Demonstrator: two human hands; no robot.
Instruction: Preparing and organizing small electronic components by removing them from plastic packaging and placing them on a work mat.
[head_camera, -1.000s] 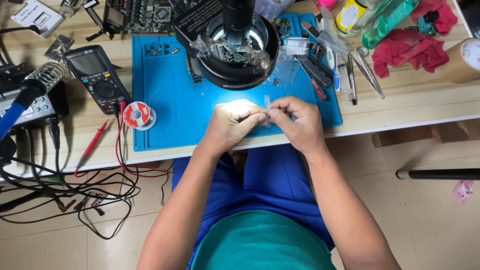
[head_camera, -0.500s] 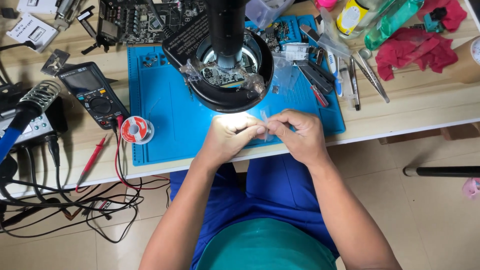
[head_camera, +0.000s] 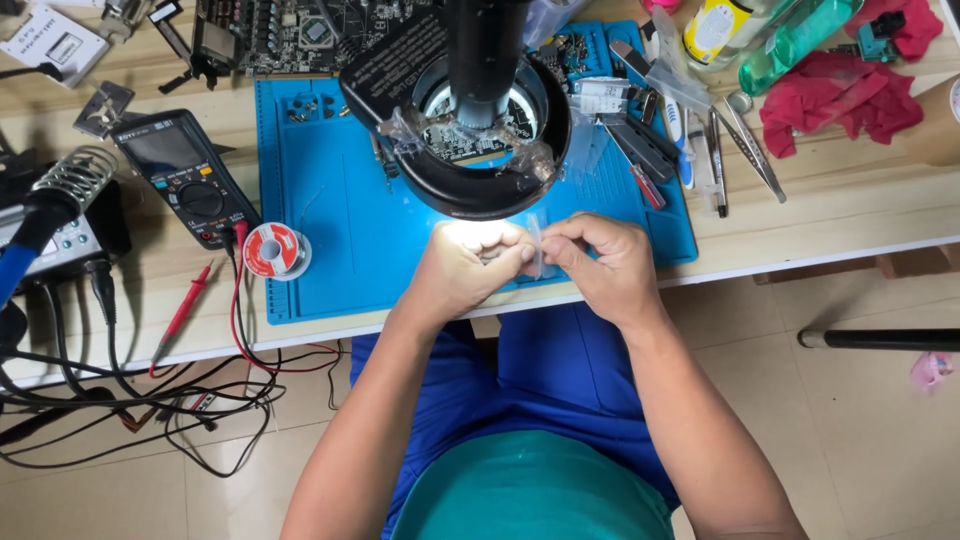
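1. My left hand (head_camera: 462, 268) and right hand (head_camera: 598, 262) meet over the front edge of the blue work mat (head_camera: 330, 240), just below the black ring lamp (head_camera: 470, 190) of the microscope.
2. Between them stands a small clear plastic strip (head_camera: 535, 245), upright and pale, held just above the mat.
3. My left hand has its fingers curled in, with the fingertips pinching the strip from its left side; bright light from the lamp washes over the knuckles.
4. My right hand is also curled, thumb and forefinger closed on the strip from its right side, so the two hands nearly touch around it.
5. The strip is too small and glary for me to tell what it is beyond thin and see-through.
6. To the left of my left hand, well apart, lies a solder spool (head_camera: 272, 250) on the mat's corner, with a multimeter (head_camera: 183, 178) and its red leads beyond.
7. To my right, past the mat, tweezers (head_camera: 750, 150) lie on the wooden bench, near a red cloth (head_camera: 840, 95).
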